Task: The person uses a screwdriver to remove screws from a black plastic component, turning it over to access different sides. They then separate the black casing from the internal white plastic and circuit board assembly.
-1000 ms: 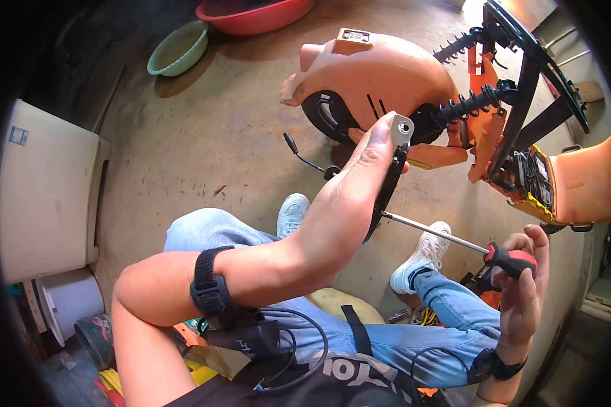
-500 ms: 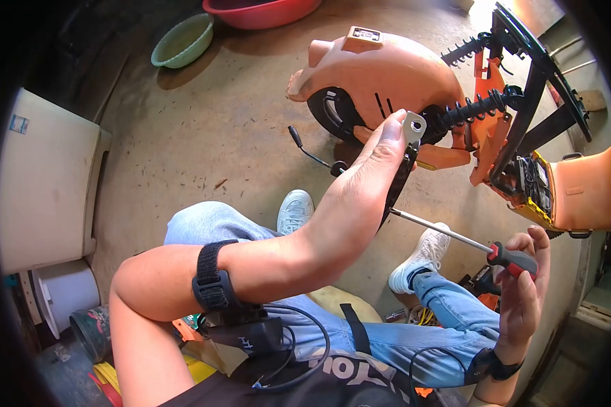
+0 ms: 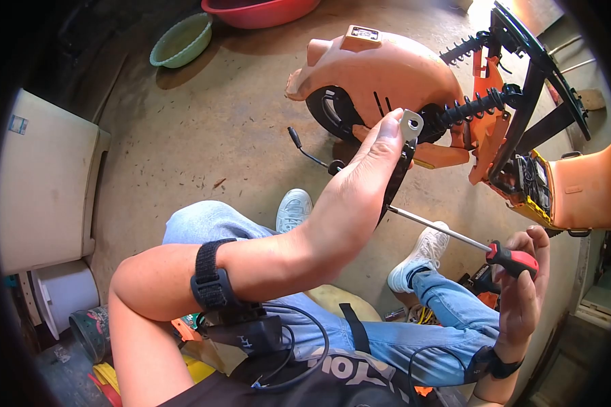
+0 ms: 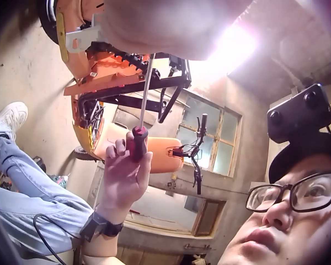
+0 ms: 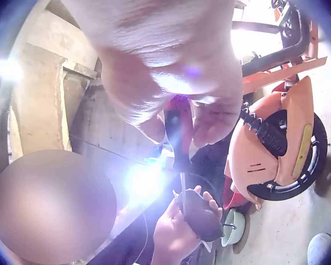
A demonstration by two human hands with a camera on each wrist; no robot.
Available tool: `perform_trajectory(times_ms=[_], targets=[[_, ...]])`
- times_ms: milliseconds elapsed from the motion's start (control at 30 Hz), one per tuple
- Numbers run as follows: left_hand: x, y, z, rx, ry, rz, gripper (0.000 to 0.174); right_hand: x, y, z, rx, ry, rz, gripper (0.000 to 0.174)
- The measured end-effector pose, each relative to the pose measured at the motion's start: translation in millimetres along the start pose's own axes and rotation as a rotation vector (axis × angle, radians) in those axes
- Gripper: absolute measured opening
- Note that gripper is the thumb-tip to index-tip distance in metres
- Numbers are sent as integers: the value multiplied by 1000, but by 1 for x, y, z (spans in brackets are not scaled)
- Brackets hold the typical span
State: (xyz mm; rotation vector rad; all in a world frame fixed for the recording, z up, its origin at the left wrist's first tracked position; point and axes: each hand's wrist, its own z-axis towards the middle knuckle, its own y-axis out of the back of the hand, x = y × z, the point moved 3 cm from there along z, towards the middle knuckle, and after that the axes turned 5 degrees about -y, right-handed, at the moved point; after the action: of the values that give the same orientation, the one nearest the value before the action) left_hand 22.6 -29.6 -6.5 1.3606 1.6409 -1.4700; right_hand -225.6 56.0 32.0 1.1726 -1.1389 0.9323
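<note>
My left hand (image 3: 339,197) holds up a dark part with a pale metal tab (image 3: 412,124), the thumb lying against the tab. In the right wrist view this black part (image 5: 203,216) sits in the fingers. A short cable with a plug (image 3: 294,138) shows beyond the wrist. The right hand (image 3: 523,302) pinches the red and black handle of a screwdriver (image 3: 512,258) between thumb and fingers. Its steel shaft (image 3: 438,227) runs across to the dark part's lower end, where the left hand hides much of the part. The left wrist view shows the screwdriver handle (image 4: 138,142) upright in the fingertips.
An orange two-wheeler (image 3: 400,64) stands on the floor ahead, its black shock absorber (image 3: 478,107) and frame exposed. A green basin (image 3: 182,42) and a red basin (image 3: 261,12) lie at the back. A white cabinet (image 3: 44,183) stands at left.
The screwdriver handle has turned in the right fingers: its red side gave way to dark, then shows again. The left hand and dark part sit slightly further right in view than a second ago.
</note>
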Motion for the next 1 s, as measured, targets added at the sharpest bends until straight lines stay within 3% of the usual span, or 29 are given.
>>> perform_trajectory(times_ms=[133, 300, 500, 633, 700, 800, 833, 900, 1000], targets=[[0, -1, 0, -1, -8, -16, 58, 3, 7, -2, -24, -13, -15, 71], [1, -3, -1, 10, 1, -4, 58, -5, 23, -5, 68, -266, 85, 74], [-1, -2, -1, -7, 10, -15, 56, 5, -2, -2, -18, -17, -19, 70], [0, -2, -1, -17, 17, -16, 54, -4, 19, -3, -12, -54, -97, 70], [1, -3, -2, -11, 13, -15, 54, -8, 25, -6, 99, -219, 53, 71], [2, -1, -1, -6, 8, 1, 53, -9, 21, -5, 37, -335, 111, 70], [2, -1, -1, -6, 8, 18, 53, -9, 16, -4, 37, -335, 111, 70], [-2, -2, -1, -7, -1, -9, 52, -4, 6, 0, 43, -118, -10, 70], [-4, -3, -1, -6, -24, -23, 51, 2, 3, -1, 33, -71, -9, 69]])
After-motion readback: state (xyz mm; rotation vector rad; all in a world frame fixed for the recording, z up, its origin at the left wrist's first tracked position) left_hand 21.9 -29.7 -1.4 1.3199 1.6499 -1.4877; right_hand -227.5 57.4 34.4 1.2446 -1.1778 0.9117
